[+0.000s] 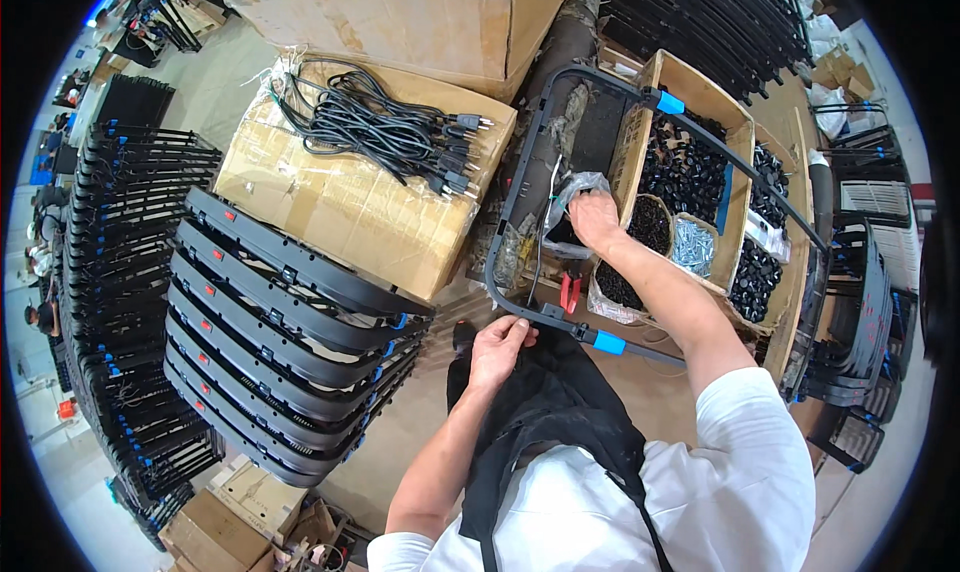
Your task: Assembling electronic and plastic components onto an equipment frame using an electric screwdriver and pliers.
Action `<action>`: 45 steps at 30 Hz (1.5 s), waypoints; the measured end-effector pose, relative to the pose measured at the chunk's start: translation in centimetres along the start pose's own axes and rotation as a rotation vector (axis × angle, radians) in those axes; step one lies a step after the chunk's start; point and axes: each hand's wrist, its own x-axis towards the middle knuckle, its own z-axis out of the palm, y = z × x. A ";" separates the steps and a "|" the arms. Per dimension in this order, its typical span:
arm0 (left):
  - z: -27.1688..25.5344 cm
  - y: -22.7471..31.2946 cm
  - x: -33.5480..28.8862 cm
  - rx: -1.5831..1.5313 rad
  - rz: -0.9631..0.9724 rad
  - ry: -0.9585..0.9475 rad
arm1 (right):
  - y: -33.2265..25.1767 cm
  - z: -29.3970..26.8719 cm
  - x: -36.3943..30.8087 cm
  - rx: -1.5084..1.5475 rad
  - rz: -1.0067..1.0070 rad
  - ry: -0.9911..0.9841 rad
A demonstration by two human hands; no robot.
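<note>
In front of me lies a black tubular frame [540, 122] with blue sleeves [610, 342] on its two arms. My left hand [496, 352] is closed in a pinch at the frame's near left corner; what sits between the fingertips is too small to make out. My right hand [595, 218] reaches into a clear plastic bag [580, 184] inside the frame, its fingers hidden there. A thin dark cable [541, 257] runs from beside the bag toward the near side of the frame. Red-handled pliers [570, 290] hang just below the bag.
Right of the bag, a cardboard box [745, 122] holds black plastic parts [683, 172]; smaller containers hold silver screws [693, 247] and dark screws [650, 224]. Black power cords [375, 122] lie on a carton [300, 197] at left, above stacked black curved frames [270, 322].
</note>
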 end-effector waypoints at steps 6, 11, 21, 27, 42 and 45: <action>-1.0 0.5 0.0 0.007 -0.022 -0.045 | 0.2 -3.3 0.4 0.266 0.059 -0.169; -1.2 -0.5 0.5 -0.005 0.008 -0.070 | 1.6 -5.1 -0.5 0.354 0.143 -0.125; -2.1 -1.2 1.3 -0.018 0.012 -0.118 | 0.3 -7.8 -0.8 0.463 0.176 -0.289; -1.8 -1.4 1.5 -0.006 0.010 -0.129 | 1.1 -5.2 -0.8 0.226 0.083 -0.228; -2.3 -0.9 1.7 0.058 -0.019 -0.144 | -4.5 -15.1 -9.4 1.244 0.225 -0.197; -2.2 -1.1 2.2 0.032 -0.030 -0.142 | -10.6 -16.9 -12.9 1.252 0.004 -0.108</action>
